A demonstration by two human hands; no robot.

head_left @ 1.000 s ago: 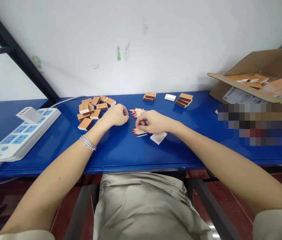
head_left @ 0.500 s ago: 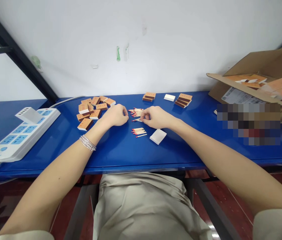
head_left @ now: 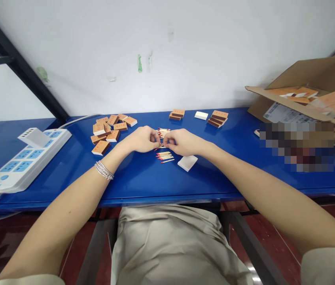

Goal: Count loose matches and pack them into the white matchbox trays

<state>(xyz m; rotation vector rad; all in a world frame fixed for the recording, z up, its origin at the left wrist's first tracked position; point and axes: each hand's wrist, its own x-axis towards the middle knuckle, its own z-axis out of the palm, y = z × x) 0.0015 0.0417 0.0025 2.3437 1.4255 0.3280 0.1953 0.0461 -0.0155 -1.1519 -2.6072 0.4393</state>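
My left hand (head_left: 145, 139) is closed, thumb and fingers pinched at a few red-tipped matches (head_left: 158, 148) low over the table. From the other side my right hand (head_left: 182, 141) pinches at the same matches, its fingertips close to the left ones. Behind the fingers lies a loose heap of matches (head_left: 164, 133), partly hidden by both hands. Nearer me, several more matches (head_left: 164, 156) lie side by side with their red heads to the left. A white matchbox tray (head_left: 188, 162) rests just below my right hand.
A pile of matchboxes (head_left: 120, 126) lies left of my hands. Farther back are two matchboxes (head_left: 178, 114), a white box (head_left: 201, 115) and a small matchbox stack (head_left: 218, 118). A power strip (head_left: 26, 158) stands left; an open carton (head_left: 300, 99) of matchboxes sits right.
My left hand has moved right, up to the matches at my right fingertips. My right hand has shifted slightly left and nearer me. The hands are now almost touching.
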